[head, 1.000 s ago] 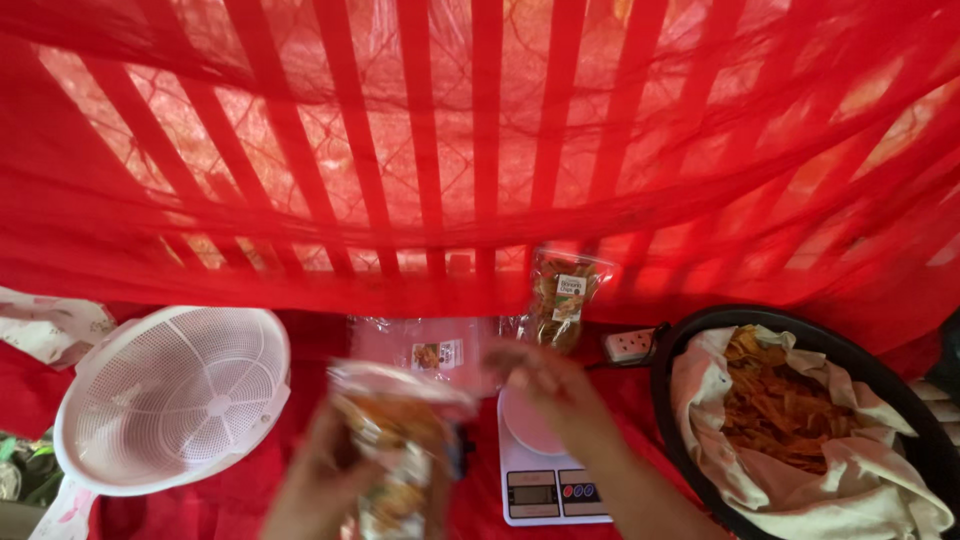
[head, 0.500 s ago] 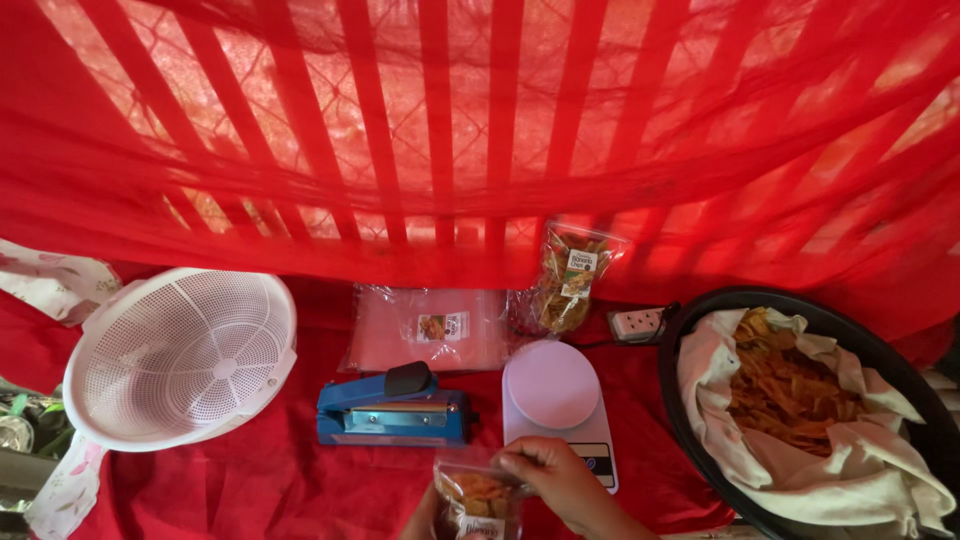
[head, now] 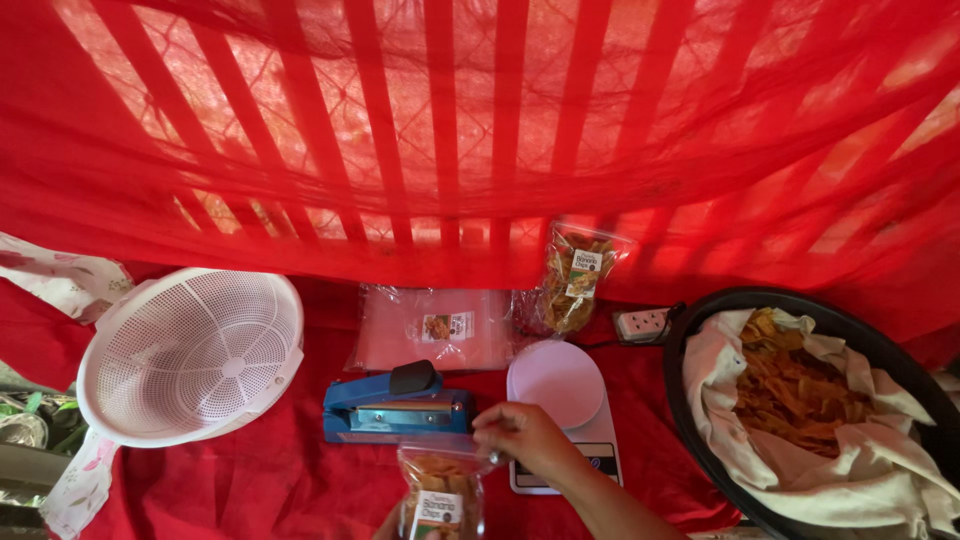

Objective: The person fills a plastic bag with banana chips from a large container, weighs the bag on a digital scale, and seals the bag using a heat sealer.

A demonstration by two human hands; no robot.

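My right hand [head: 527,439] pinches the open top edge of a clear bag of yellow chips [head: 440,492] at the bottom middle, just in front of a blue heat sealer [head: 396,408]. My left hand [head: 392,522] shows only as a sliver under the bag at the frame's bottom edge, supporting it. A white digital kitchen scale [head: 562,395] stands right of the sealer, touching my right wrist area. A black round pan [head: 690,420] lined with pale cloth [head: 720,400] holds loose chips [head: 790,392] at the right.
A white perforated basket [head: 190,352] sits at the left. A stack of empty clear bags [head: 432,327] lies behind the sealer; a filled chip bag [head: 572,277] leans against the red netting. A white power strip [head: 642,323] lies by the pan. Red cloth [head: 240,480] covers the surface.
The bag has come down from in front of the camera to the bottom edge. The view has tilted, so the sealer and scale show in full, and my right hand now grips the bag's top.
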